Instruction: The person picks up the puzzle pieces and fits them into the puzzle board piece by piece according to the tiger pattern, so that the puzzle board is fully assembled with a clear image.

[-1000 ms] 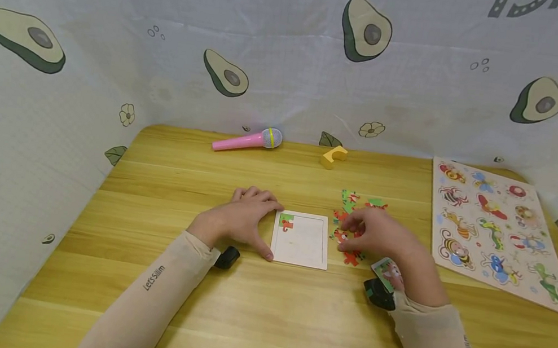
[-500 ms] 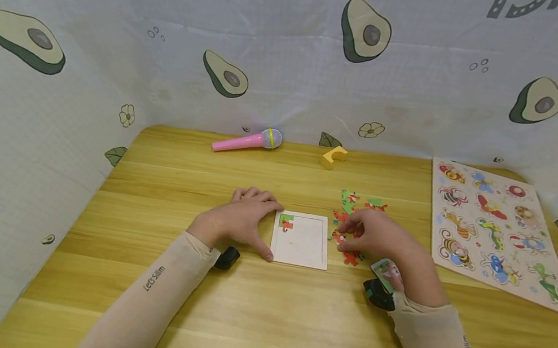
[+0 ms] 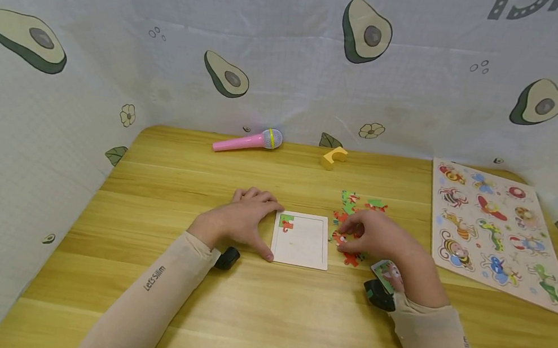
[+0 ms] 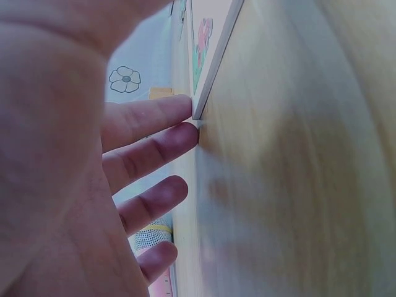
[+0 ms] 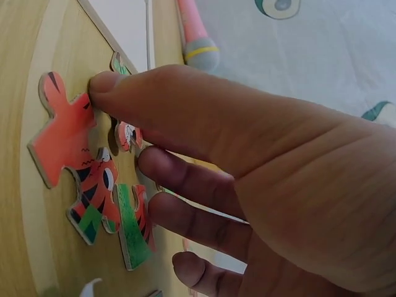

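Note:
My left hand (image 3: 242,220) rests at the left side of a square white puzzle board (image 3: 301,250), thumb at its near corner, fingers spread towards its far corner. One green-and-red puzzle piece (image 3: 285,220) lies in the board's upper left corner. To the right of the board, my right hand (image 3: 380,234) bends over a scatter of tiger puzzle pieces, thumb and index finger around a red piece with a white eye (image 5: 126,135). The thumb partly hides this piece in the right wrist view. Below it lie an orange piece (image 5: 65,136) and a green-edged piece (image 5: 132,226).
A pink toy microphone (image 3: 247,140) and a yellow arch block (image 3: 334,157) lie at the back of the wooden table (image 3: 263,320). A large insect puzzle board (image 3: 502,237) stands to the right. A picture card (image 3: 387,273) shows beside the right wrist.
The red piece between the right thumb and index finger shifts slightly. The left hand and the white board keep their place.

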`<state>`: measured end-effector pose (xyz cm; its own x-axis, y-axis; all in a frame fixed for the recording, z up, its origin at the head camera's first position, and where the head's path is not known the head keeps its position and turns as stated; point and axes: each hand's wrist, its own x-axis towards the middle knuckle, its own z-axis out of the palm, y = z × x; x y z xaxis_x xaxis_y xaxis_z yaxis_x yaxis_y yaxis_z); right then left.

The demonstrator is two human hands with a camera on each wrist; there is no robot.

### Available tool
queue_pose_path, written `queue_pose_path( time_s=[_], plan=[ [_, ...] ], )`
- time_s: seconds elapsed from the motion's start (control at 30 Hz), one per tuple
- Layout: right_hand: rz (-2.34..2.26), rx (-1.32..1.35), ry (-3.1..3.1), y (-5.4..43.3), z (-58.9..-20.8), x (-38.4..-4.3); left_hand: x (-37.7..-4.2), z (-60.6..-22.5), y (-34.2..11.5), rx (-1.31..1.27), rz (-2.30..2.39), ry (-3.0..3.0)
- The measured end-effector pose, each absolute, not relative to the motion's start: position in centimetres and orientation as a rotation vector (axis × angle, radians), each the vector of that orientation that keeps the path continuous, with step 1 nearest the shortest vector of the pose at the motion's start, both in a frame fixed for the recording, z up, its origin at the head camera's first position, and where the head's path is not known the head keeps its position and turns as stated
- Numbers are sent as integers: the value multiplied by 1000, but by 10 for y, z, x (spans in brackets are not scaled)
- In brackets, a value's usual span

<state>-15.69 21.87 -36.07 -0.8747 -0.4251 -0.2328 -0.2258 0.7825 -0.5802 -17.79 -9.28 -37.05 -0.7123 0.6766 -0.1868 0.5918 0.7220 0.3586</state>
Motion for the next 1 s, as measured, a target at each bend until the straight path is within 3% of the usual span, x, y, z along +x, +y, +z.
queue_pose_path(
  time_s=[0.53, 1.0],
  plan=[
    [-836, -535, 2685, 223, -353, -154, -178, -370, -92, 988, 385, 2621],
    [-908, -696, 2664, 190, -359, -151, -178, -371, -92, 981, 382, 2619]
  ],
)
